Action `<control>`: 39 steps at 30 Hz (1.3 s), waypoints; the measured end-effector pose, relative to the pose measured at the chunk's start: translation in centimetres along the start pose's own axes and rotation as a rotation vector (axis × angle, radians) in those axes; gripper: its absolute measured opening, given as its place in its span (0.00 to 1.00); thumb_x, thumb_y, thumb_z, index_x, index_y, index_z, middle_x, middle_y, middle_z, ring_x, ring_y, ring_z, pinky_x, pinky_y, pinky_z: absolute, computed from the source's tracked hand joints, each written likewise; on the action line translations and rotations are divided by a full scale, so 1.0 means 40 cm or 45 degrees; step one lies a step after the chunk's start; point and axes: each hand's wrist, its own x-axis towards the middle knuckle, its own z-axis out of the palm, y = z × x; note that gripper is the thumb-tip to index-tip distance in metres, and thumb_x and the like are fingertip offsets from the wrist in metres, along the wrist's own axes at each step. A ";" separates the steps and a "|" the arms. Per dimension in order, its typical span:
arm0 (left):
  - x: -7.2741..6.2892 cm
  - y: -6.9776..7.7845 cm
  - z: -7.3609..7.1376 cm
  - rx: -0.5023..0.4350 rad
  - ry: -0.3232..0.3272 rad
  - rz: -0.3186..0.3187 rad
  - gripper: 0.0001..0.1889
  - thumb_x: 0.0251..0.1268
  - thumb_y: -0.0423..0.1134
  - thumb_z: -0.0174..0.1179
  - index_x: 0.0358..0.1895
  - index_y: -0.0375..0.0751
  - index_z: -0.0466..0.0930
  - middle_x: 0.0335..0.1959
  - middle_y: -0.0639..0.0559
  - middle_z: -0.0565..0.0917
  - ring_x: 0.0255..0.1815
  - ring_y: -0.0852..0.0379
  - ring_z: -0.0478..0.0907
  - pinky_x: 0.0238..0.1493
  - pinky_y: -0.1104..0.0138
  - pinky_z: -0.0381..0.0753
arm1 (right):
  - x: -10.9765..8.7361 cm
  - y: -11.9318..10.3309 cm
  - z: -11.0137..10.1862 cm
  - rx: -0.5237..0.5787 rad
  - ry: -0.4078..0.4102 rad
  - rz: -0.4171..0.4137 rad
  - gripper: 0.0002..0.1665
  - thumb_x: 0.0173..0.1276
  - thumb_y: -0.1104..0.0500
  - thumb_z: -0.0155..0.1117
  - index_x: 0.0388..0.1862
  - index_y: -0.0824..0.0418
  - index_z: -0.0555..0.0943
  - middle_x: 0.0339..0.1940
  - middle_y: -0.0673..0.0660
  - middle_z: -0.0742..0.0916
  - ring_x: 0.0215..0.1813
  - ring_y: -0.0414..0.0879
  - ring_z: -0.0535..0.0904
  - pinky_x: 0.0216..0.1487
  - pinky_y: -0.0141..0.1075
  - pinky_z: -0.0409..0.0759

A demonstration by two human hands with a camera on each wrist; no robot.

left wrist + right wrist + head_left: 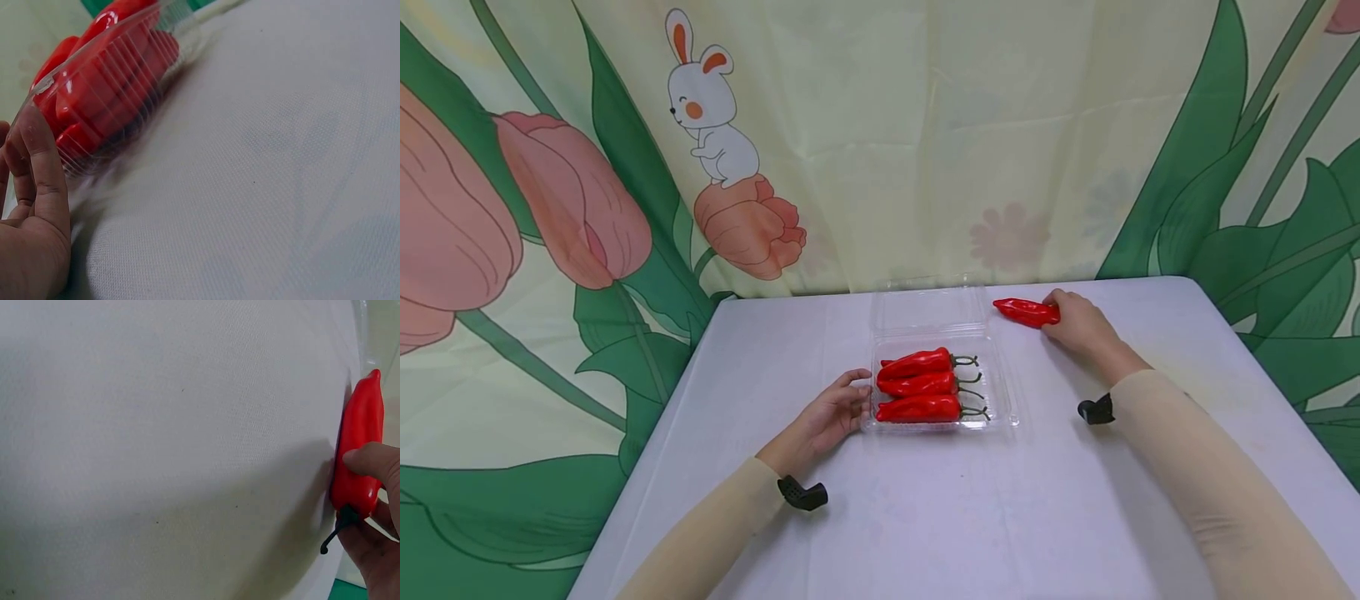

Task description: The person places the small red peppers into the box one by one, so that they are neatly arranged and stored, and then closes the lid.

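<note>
A clear plastic clamshell box (1000, 392) stands on the table with its lid (928, 310) folded back. Several red peppers (925, 408) with green stems lie side by side in it, stems to the right; the left wrist view shows the red peppers (94, 87) through the box wall. My left hand (831, 421) is at the box's left side, a fairly straight finger (47, 162) touching its edge. To the right of the lid, my right hand (1082, 325) grips another red pepper (1026, 312) near its stem end, the thumb (372, 459) across it.
A white cloth (970, 517) covers the table. Behind it hangs a curtain (887, 150) printed with tulips and a rabbit. Black devices (802, 493) are worn on both wrists.
</note>
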 end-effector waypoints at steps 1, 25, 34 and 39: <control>0.000 0.001 0.000 0.004 -0.001 0.002 0.19 0.75 0.34 0.55 0.64 0.50 0.66 0.41 0.55 0.79 0.33 0.59 0.75 0.36 0.74 0.82 | -0.002 0.001 -0.002 0.005 -0.002 0.002 0.38 0.64 0.62 0.71 0.69 0.72 0.66 0.61 0.75 0.76 0.61 0.70 0.72 0.62 0.63 0.78; -0.001 0.001 0.000 0.010 -0.012 0.005 0.20 0.75 0.35 0.56 0.65 0.50 0.66 0.41 0.54 0.79 0.33 0.59 0.74 0.36 0.74 0.82 | -0.031 0.026 -0.016 0.058 0.084 -0.017 0.40 0.61 0.61 0.74 0.69 0.70 0.66 0.60 0.73 0.75 0.60 0.69 0.71 0.59 0.62 0.81; -0.003 0.003 0.001 0.015 -0.024 0.015 0.18 0.76 0.34 0.55 0.64 0.49 0.66 0.40 0.55 0.79 0.33 0.59 0.74 0.36 0.74 0.82 | -0.035 0.026 -0.017 0.151 0.156 -0.028 0.38 0.64 0.59 0.73 0.68 0.68 0.66 0.62 0.71 0.75 0.60 0.67 0.71 0.58 0.61 0.82; -0.005 0.003 0.005 0.017 0.001 0.013 0.18 0.76 0.35 0.55 0.64 0.50 0.67 0.41 0.55 0.79 0.33 0.59 0.75 0.36 0.74 0.81 | -0.033 0.026 -0.019 0.241 0.183 -0.054 0.35 0.67 0.57 0.72 0.68 0.66 0.69 0.63 0.69 0.76 0.61 0.65 0.71 0.57 0.59 0.82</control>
